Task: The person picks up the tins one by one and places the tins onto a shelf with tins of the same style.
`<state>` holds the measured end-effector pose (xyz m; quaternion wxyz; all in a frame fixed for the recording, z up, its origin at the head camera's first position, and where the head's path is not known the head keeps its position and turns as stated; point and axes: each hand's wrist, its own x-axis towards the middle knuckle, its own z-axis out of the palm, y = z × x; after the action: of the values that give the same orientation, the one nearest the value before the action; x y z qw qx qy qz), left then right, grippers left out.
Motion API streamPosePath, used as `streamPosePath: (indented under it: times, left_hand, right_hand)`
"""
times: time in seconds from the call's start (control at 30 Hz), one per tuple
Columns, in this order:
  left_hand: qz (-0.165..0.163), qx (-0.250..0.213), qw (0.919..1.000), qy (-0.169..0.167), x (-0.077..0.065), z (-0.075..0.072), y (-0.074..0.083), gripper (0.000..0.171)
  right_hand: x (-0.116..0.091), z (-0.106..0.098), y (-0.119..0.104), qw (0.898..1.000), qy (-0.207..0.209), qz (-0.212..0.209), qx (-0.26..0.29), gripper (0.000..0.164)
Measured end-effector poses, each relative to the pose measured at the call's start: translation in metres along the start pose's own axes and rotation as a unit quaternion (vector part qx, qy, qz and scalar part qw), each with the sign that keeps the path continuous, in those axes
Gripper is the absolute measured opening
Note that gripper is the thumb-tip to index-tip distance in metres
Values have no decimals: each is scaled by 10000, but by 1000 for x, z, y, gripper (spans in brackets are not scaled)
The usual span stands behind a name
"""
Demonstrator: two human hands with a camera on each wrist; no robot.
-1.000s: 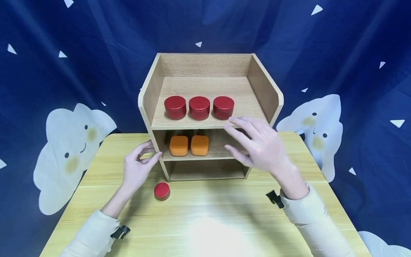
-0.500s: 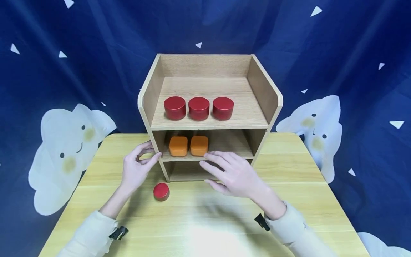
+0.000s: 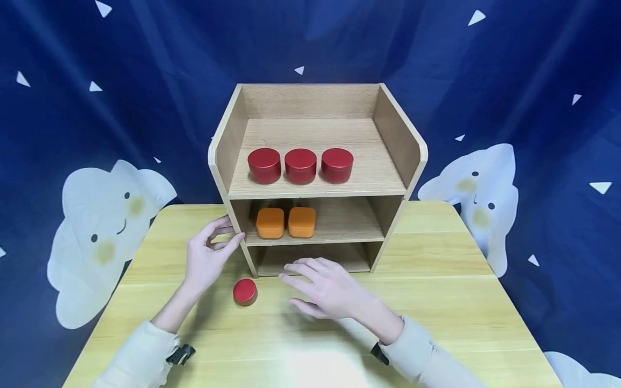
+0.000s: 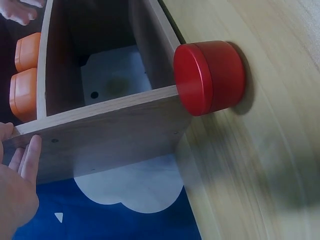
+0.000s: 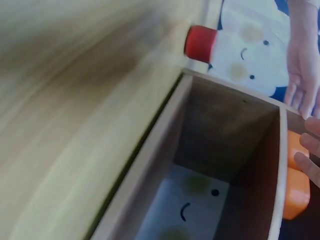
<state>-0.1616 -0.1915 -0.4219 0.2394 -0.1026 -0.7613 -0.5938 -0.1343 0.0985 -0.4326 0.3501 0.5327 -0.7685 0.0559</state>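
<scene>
My left hand (image 3: 206,261) holds the left side panel of a wooden shelf unit (image 3: 310,132). In the left wrist view its thumb lies at the front edge and its fingers touch the outer face. A round red tin (image 3: 245,292) with a lid seam stands on the table, just in front of the unit's left corner. To the right of that tin, my right hand (image 3: 322,288) hovers over the table with spread fingers and nothing in it. Both orange rounded-square boxes (image 3: 270,223) sit side by side at the left of the middle shelf.
Three more red tins (image 3: 301,166) stand in a row near the front of the top shelf. Below the orange boxes is a low bottom compartment (image 3: 315,257). The unit stands on a light wood table (image 3: 451,302) before a blue cloth (image 3: 310,37).
My right hand has come down from beside the top shelf's front edge, moving left past the middle shelf to low over the table near the loose red tin. The left hand stays on the side panel.
</scene>
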Motion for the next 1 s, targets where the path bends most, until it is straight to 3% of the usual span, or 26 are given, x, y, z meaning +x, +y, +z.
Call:
streamPosePath:
  times: [0.37,0.77,1.0]
  left_hand:
    - [-15,-21,10000,-79,0,-3,-1,40]
    - [59,25,9999,-130,0,-4,-1,39]
    - [36,92,9998,-143,1,-3,-1,39]
  right_hand:
    - [5,35,-17,9944,-1016,244,162,59]
    - [10,68,-27,9727,-2193,480,583,64]
    - [13,83,-32,9694,-2343,410,615,67]
